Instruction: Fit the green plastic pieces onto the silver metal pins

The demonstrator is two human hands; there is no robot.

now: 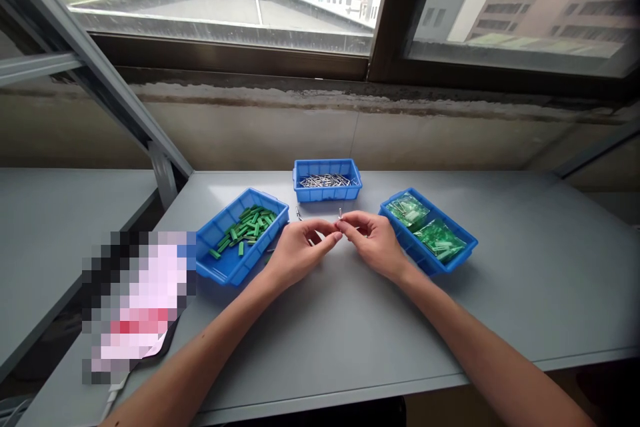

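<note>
1. at the middle of the grey table (330, 347), our left hand (305, 252) and right hand (373, 245) reach in from the bottom of the view, forearms bare, and meet at the fingertips.
2. our right thumb and forefinger (347, 224) are pressed together, pinching a small metal pin (340, 213) that stands upright above them.
3. our left fingertips (333, 229) touch the right ones at the pin; whether they grip it too, we cannot tell.
4. a second pin (299, 213) lies on the table just past our left hand.
5. by our left hand sits a blue tray (225, 217) of green strips (245, 230). by our right hand sits another blue tray (450, 260) of green parts in clear bags (433, 240).
6. at the table's left edge lies a blurred, pixelated object (135, 303), too obscured for us to name.
7. farther on, a third blue tray (325, 195) holds a heap of metal pins (325, 181).
8. beyond it rise a concrete wall (250, 133) and a window (225, 7) looking onto buildings.
</note>
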